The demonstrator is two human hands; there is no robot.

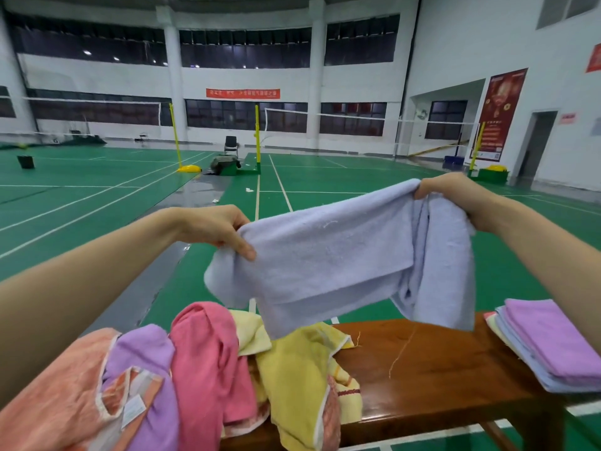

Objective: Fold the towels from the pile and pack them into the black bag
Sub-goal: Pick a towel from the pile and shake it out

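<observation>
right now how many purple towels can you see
2 clearly purple: one in the unfolded pile on the bench's left, one topping the folded stack at right. More may be hidden underneath.

Even, cool indoor light from overhead; the hall reads bright without harsh shadow. Small ceiling lamps reflect as white spots in the dark upper windows (87, 43). A wet-looking grey strip of floor (208, 187) carries a pale sheen. The wooden bench (432, 362) top shows soft glare. Wide-angle bending is strong: columns and walls lean and curve toward the edges. Forearms at the lower corners are stretched and soft. The light blue towel (328, 262) has slightly smeared edges. Distant banner text is illegible.
</observation>
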